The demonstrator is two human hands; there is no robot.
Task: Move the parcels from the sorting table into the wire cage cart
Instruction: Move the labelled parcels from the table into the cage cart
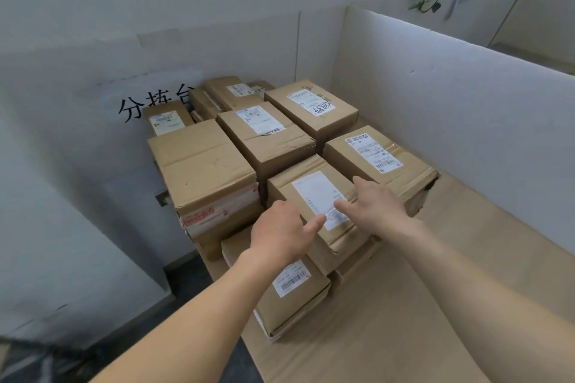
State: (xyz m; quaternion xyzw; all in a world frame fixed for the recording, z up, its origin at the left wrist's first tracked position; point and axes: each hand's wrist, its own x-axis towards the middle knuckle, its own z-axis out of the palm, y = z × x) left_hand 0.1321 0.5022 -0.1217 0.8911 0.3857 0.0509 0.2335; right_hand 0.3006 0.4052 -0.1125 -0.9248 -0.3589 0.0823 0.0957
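Sorting table point(389, 320), walled by white panels point(451, 96), carrying stacked parcels.
Taller parcel point(205, 177) stands left; labelled parcel point(378, 158) crowds the right. Centre parcel point(314, 205) sits on a lower parcel point(292, 295). Left hand point(280, 233) and right hand point(376, 205) rest spread open on it, gripping nothing.

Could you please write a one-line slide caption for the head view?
Both hands, left and right, reach open for a labelled parcel among cardboard boxes stacked on the sorting table.
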